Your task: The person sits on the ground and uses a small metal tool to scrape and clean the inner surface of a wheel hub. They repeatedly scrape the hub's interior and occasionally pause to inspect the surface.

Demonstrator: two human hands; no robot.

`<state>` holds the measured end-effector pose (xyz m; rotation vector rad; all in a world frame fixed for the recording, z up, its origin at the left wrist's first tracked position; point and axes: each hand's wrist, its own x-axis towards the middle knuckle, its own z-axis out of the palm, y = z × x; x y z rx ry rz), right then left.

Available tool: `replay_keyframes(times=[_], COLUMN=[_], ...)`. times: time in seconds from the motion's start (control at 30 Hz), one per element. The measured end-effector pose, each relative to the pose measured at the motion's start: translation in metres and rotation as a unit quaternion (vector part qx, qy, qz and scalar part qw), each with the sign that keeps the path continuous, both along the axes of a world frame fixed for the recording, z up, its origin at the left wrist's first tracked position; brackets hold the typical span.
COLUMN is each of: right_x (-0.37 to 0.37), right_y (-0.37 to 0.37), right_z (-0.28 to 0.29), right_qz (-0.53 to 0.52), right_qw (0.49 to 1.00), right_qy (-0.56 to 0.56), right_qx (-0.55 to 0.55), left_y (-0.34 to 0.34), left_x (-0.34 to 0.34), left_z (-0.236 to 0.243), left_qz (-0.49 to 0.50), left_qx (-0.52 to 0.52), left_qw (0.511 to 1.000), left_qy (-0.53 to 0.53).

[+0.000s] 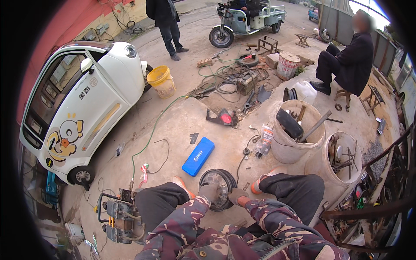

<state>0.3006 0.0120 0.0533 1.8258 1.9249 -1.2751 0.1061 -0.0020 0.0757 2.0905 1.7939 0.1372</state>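
A small black wheel [228,180] with a greyish hub lies between my feet on the concrete. My left hand [209,193], in a grey glove, rests over the left part of the hub; its fingers look curled, and whatever is under them is hidden. At the wheel's right edge, my gloved right hand [236,196] has its fingers closed round the rim. Just beyond the wheel, slightly left, is a closed blue plastic case [198,157]. A black cable with a round end piece [246,151] runs near the wheel's right side.
White buckets [284,145] of scrap and tools stand at right. An air compressor [123,219] sits by my left leg. Ahead lie a red tail light [225,118], hoses and a tyre [248,60]. A white car [104,86] and yellow bucket [162,82] are left; people are nearby.
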Motion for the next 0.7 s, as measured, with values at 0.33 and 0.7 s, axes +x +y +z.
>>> replay_keyframes(times=[0.33,0.7], right_x=[0.001,0.000], right_y=[-0.004,0.000], right_z=[0.001,-0.001], right_qz=[0.007,0.021], right_qw=[1.000,1.000], right_qy=[-0.005,-0.018], right_qx=[0.008,0.003], left_y=[0.020,0.002], left_x=[-0.001,-0.003], left_z=[-0.018,0.013], left_qz=[0.366,0.068], left_qx=[-0.312,-0.027], left_qw=[0.823,0.996], left_qy=[-0.301,-0.053])
